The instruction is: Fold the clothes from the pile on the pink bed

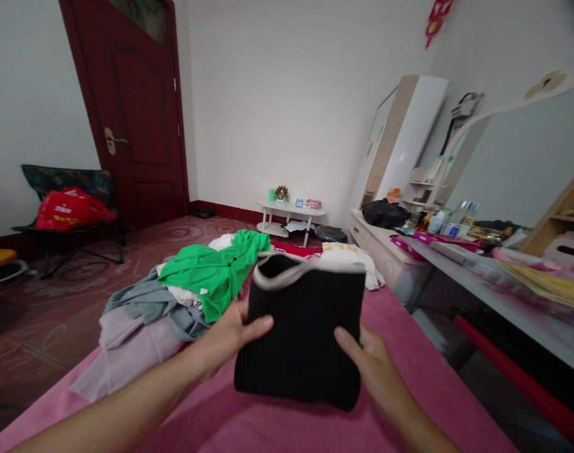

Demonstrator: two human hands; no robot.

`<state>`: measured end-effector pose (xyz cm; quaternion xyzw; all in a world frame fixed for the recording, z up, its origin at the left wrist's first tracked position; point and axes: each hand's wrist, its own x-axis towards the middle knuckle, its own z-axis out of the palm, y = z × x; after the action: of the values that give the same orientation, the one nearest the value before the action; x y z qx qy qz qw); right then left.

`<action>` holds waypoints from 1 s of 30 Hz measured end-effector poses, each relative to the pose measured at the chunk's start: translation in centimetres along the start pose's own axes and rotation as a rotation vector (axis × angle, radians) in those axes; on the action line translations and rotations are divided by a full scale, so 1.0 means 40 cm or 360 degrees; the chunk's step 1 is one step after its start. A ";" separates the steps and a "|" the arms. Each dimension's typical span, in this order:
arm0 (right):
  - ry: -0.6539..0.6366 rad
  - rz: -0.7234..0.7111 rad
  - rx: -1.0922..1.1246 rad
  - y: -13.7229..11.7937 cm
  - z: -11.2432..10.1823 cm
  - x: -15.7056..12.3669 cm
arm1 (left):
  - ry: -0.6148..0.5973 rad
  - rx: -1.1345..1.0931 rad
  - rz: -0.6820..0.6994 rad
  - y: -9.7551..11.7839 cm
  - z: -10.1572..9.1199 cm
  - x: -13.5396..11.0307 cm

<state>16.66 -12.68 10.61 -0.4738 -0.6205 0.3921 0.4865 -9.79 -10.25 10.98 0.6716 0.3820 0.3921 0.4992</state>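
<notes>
Between my two hands is a folded black garment point(306, 340) with a pale grey trim along its top edge. My left hand point(242, 327) grips its left side, thumb on the near face and fingers hidden behind. On the right side, my right hand point(367, 352) pinches it the same way. The garment is held upright above a pink bedspread point(405, 377). A heap of loose clothes lies to the left, with a green shirt point(211, 270) on top, grey clothing point(140, 299) under it and a pale lilac piece point(136, 346) nearest me.
Behind the black garment lies white clothing with yellow print point(348, 255). A dressing table point(476, 277) crowded with bottles and boxes runs along the right. A low white table point(291, 209) stands by the far wall. At left, a folding chair point(74, 226) bears a red bag point(70, 209).
</notes>
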 end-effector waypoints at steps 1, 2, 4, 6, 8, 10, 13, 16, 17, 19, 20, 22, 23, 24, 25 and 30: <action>0.0107 -0.0083 0.0027 -0.001 0.004 0.062 | 0.0143 0.0061 -0.0005 -0.009 -0.009 0.053; 0.0198 -0.0181 -0.0010 0.013 0.010 0.118 | 0.0289 0.0195 -0.0041 -0.024 -0.015 0.104; 0.0328 -0.0240 -0.0283 0.082 0.029 0.203 | 0.0513 0.0493 -0.0175 -0.071 -0.019 0.191; 0.0421 -0.0064 -0.0666 0.176 0.049 0.243 | 0.0618 0.0686 -0.0295 -0.131 -0.011 0.245; 0.0473 0.0066 -0.0917 0.256 0.065 0.249 | 0.0684 0.0827 -0.0372 -0.189 0.001 0.267; 0.0500 0.0139 -0.1094 0.298 0.074 0.242 | 0.0738 0.0941 -0.0420 -0.233 0.011 0.272; 0.0527 0.0197 -0.1201 0.298 0.077 0.238 | 0.0763 0.1018 -0.0444 -0.269 0.010 0.276; 0.0597 0.0159 -0.1007 0.281 0.073 0.241 | 0.0723 0.1020 -0.0406 -0.278 -0.007 0.288; 0.0644 0.0137 -0.0914 0.280 0.071 0.241 | 0.0694 0.1010 -0.0379 -0.278 -0.013 0.293; 0.0743 0.0105 -0.0789 0.285 0.064 0.239 | 0.0632 0.0989 -0.0312 -0.271 -0.025 0.302; 0.0758 0.0110 -0.0793 0.287 0.059 0.237 | 0.0607 0.0985 -0.0276 -0.264 -0.030 0.306; 0.0655 0.0189 -0.0956 0.280 0.045 0.235 | 0.0590 0.1011 -0.0190 -0.236 -0.036 0.310; 0.0569 0.0236 -0.1070 0.263 0.037 0.237 | 0.0593 0.1042 -0.0134 -0.214 -0.036 0.312; 0.0497 0.0253 -0.1180 0.233 0.029 0.241 | 0.0596 0.1078 -0.0071 -0.187 -0.033 0.313; 0.0463 0.0213 -0.1260 0.190 0.023 0.247 | 0.0593 0.1110 -0.0003 -0.155 -0.027 0.315; 0.0662 -0.0669 -0.0990 -0.125 0.045 0.288 | 0.0594 0.1366 0.0268 0.001 0.054 0.335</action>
<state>12.97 -2.78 17.61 -0.5303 -0.6809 -0.0252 0.5045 -2.46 1.06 12.55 0.7639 0.5370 0.3518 0.0659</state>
